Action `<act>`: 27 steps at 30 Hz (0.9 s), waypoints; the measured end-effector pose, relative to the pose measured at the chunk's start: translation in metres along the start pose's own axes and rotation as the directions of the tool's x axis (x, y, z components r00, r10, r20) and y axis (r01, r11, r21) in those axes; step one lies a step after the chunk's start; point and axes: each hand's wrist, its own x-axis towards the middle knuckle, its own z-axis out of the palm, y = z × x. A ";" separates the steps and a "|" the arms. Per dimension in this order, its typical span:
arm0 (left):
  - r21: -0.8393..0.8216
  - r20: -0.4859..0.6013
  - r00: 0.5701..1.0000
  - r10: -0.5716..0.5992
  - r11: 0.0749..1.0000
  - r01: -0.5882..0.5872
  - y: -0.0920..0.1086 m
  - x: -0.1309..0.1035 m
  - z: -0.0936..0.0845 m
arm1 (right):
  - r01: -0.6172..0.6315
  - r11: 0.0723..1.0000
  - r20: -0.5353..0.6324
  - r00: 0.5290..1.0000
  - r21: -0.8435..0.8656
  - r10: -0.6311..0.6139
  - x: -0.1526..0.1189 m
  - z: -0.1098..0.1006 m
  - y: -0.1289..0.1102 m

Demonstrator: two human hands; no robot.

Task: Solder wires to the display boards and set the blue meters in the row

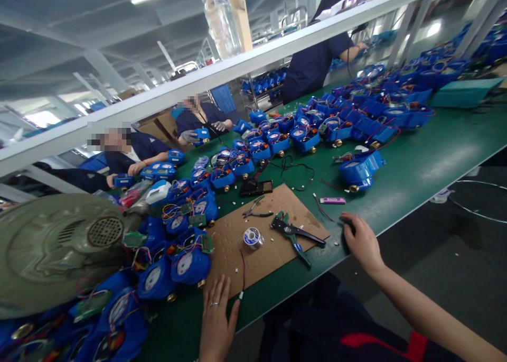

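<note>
My left hand (217, 317) lies flat with fingers spread at the near edge of a cardboard sheet (225, 251), a ring on one finger. Beside its thumb is a thin red wire with a white connector (242, 277). My right hand (362, 240) rests on the table's front edge, fingers stretched out, with nothing visible in it. On the cardboard are a solder spool (252, 238), green-and-black wire strippers (295, 235) and small cutting pliers (258, 212). Near my right hand lie a purple-labelled stick (332, 200) and a dark red wire (322, 207).
Blue meters with wires (192, 264) crowd the left and run along the green table (415, 161). One meter (358, 172) stands apart at right. A large grey-green fan (59, 251) is at left. A white shelf beam (166, 95) crosses above; several co-workers (206, 116) are behind it.
</note>
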 end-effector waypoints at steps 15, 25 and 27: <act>-0.139 0.143 0.990 -0.014 0.990 0.034 0.062 0.027 -0.014 | 0.184 0.936 0.178 0.953 0.301 -0.244 0.051 0.033 -0.104; -0.549 -0.182 0.803 -0.567 0.736 0.396 0.015 0.001 -0.053 | 0.193 0.855 0.500 0.741 0.482 -0.449 0.012 0.068 -0.185; -0.694 -0.145 0.665 -0.732 0.555 0.460 -0.006 0.002 -0.054 | 0.122 0.836 0.591 0.654 0.534 -0.473 0.001 0.088 -0.214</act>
